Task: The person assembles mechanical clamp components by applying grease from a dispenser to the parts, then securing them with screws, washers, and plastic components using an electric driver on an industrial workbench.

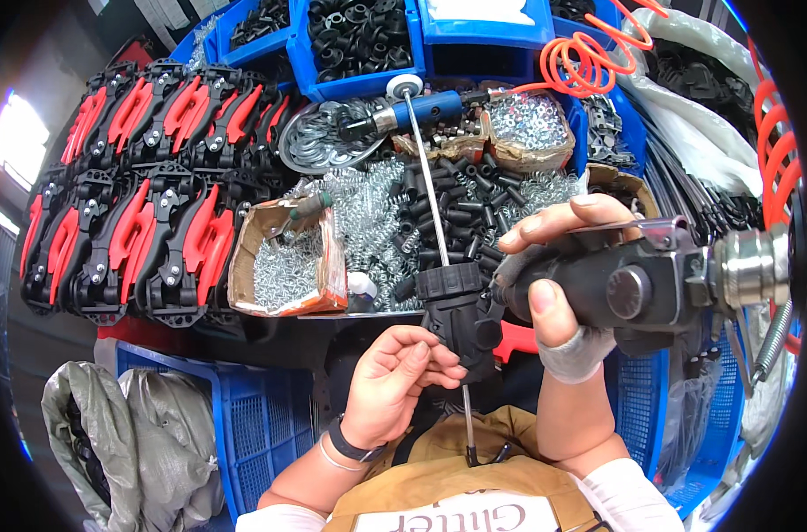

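A thin metal rod runs from a round white-and-grey end at the far side toward my apron. Around its lower half sits a black plastic fitting with a ribbed collar. My left hand is closed at the fitting's lower left, thumb and fingers bent together, fingertips against it. My right hand, wrapped at the thumb base, grips a black air-powered driver. The driver's nose meets the fitting's right side; the exact contact is hidden. A red plastic piece shows beneath the driver.
Red-and-black clamp assemblies stand in rows at left. Springs fill a cardboard box; black sleeves lie loose beside it. A blue driver rests behind. Red coiled hoses hang at right. Blue crates flank me.
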`<state>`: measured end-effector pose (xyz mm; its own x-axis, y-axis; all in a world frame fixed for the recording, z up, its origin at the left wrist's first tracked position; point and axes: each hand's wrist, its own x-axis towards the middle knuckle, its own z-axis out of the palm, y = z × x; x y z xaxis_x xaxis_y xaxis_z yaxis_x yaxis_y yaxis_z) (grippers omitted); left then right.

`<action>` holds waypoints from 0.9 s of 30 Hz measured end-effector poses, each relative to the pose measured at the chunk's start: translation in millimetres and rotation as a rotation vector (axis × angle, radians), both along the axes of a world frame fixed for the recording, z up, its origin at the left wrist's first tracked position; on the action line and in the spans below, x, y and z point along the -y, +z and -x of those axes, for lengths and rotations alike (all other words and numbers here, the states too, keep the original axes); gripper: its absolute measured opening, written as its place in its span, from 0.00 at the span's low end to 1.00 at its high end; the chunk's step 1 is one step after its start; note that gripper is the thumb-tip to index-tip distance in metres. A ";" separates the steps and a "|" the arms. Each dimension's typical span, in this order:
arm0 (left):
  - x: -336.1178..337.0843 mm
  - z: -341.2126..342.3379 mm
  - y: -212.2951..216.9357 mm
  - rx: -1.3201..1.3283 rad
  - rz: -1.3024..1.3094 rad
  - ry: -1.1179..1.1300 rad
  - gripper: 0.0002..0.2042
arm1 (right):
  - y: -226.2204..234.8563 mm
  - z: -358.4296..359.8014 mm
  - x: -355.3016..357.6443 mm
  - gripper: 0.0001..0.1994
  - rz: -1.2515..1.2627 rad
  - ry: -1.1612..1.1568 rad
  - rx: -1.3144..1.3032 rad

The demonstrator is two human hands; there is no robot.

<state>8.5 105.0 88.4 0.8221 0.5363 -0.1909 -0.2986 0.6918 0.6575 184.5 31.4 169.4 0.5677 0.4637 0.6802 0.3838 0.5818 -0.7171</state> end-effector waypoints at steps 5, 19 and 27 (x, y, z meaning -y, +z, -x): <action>3.1 0.0 -6.5 0.036 -0.026 0.009 0.05 | -19.5 1.2 -9.3 0.25 -0.065 0.060 -0.181; 41.4 22.6 6.8 0.093 0.314 -0.260 0.12 | 33.8 64.4 82.8 0.36 -0.203 0.317 -0.018; 71.1 19.9 10.2 0.099 0.026 -0.177 0.19 | 17.7 81.3 83.5 0.37 -0.358 0.146 0.050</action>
